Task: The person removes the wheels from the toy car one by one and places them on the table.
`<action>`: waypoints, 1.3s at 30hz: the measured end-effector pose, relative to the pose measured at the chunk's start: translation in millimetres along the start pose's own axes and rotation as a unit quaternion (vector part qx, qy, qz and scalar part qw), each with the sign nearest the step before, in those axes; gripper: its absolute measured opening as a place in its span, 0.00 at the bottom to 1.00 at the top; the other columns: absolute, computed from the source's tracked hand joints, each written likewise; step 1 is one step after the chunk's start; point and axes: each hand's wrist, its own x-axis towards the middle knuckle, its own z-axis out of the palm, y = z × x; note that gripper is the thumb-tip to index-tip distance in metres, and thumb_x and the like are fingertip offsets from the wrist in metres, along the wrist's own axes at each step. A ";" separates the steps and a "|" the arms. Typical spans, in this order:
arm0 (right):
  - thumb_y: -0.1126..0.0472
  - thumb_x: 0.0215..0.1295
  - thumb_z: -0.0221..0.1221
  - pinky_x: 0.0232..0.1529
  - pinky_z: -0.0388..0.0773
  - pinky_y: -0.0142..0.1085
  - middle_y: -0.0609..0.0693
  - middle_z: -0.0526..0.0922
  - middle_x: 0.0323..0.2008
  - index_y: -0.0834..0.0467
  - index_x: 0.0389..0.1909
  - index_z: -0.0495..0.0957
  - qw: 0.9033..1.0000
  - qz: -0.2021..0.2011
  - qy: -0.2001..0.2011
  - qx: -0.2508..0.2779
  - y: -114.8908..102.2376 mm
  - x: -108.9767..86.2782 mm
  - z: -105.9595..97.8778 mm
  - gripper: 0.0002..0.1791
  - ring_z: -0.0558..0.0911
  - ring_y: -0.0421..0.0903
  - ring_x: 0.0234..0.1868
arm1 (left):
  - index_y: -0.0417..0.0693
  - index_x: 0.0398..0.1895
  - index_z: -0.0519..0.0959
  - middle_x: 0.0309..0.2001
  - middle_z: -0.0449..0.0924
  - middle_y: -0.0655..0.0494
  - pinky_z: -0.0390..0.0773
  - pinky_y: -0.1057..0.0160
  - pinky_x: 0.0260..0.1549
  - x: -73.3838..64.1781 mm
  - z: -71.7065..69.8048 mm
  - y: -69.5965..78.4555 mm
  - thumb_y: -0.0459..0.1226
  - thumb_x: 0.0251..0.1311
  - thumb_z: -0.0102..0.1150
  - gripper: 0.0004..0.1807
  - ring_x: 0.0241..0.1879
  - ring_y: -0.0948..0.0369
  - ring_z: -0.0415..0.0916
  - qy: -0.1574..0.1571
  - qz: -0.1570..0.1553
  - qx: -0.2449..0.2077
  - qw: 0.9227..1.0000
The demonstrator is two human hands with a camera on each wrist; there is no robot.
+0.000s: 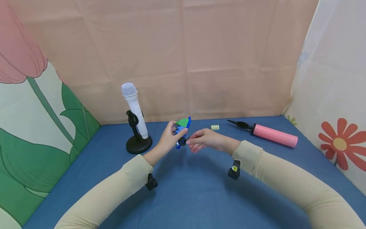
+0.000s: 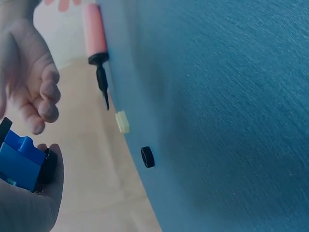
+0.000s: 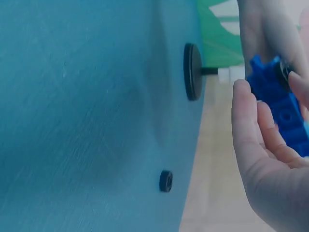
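My left hand (image 1: pixel 168 137) grips a small toy car (image 1: pixel 183 125) of blue blocks with a green piece on top, held up over the blue table. A black wheel (image 1: pixel 182 141) sits at its near side, and the thumb and forefinger of my right hand (image 1: pixel 206 140) pinch at that wheel's edge. In the left wrist view another black wheel (image 2: pixel 48 166) shows on the car beside the left fingers. A loose black wheel (image 3: pixel 166 181) lies on the table; in the head view it is hidden.
A white microphone (image 1: pixel 134 101) leans in a black stand (image 1: pixel 138 144) at the left. Behind the right hand lies a pale yellow block (image 1: pixel 215 127). Further right is a pink hand pump (image 1: pixel 274 135) with a black nozzle. Cloth walls (image 1: pixel 188 63) border the table.
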 end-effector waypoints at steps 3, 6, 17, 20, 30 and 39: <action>0.55 0.67 0.61 0.49 0.81 0.45 0.54 0.86 0.35 0.66 0.51 0.76 1.000 -0.012 -0.025 -0.010 -3.0 -4.0 6.9 0.20 0.86 0.49 0.36 | 0.44 0.63 0.59 0.57 0.76 0.39 0.79 0.53 0.50 -0.9 1.2 1.9 0.48 0.68 0.55 0.29 0.51 0.50 0.77 -0.012 0.009 -0.010 1.000; 0.55 0.67 0.61 0.47 0.82 0.45 0.54 0.86 0.33 0.67 0.48 0.76 0.999 -0.024 -0.045 -0.017 -5.8 -6.9 14.5 0.19 0.87 0.48 0.34 | 0.45 0.63 0.59 0.56 0.77 0.40 0.79 0.56 0.49 -2.1 2.4 4.5 0.48 0.68 0.54 0.28 0.49 0.51 0.77 -0.021 0.012 -0.016 1.000; 0.55 0.70 0.57 0.36 0.84 0.42 0.62 0.84 0.29 0.66 0.37 0.78 0.996 -0.071 -0.036 -0.038 -9.1 -13.7 31.5 0.15 0.85 0.46 0.26 | 0.51 0.67 0.55 0.55 0.75 0.41 0.78 0.58 0.46 -3.5 5.0 5.3 0.46 0.70 0.51 0.28 0.52 0.51 0.75 -0.069 0.017 -0.036 0.997; 0.54 0.70 0.56 0.34 0.84 0.42 0.67 0.84 0.31 0.66 0.37 0.78 0.996 -0.073 -0.022 -0.036 -8.8 -15.0 34.4 0.16 0.85 0.46 0.24 | 0.51 0.69 0.55 0.54 0.74 0.41 0.76 0.61 0.45 -4.0 4.4 5.9 0.47 0.71 0.50 0.29 0.50 0.53 0.74 -0.074 0.019 -0.039 0.996; 0.54 0.67 0.60 0.29 0.84 0.44 0.61 0.84 0.21 0.64 0.28 0.82 0.987 -0.104 0.064 -0.104 -6.5 -17.8 43.3 0.16 0.85 0.51 0.20 | 0.54 0.72 0.49 0.56 0.69 0.41 0.75 0.60 0.45 -5.6 1.5 9.9 0.48 0.73 0.46 0.30 0.51 0.53 0.71 -0.109 0.011 -0.019 0.994; 0.55 0.66 0.62 0.25 0.83 0.42 0.55 0.84 0.18 0.62 0.23 0.82 0.972 -0.132 0.115 -0.160 -8.5 -20.8 50.1 0.16 0.84 0.51 0.19 | 0.54 0.70 0.50 0.50 0.69 0.44 0.73 0.62 0.42 -5.8 2.0 11.4 0.48 0.73 0.45 0.29 0.46 0.55 0.71 -0.102 0.026 -0.001 0.994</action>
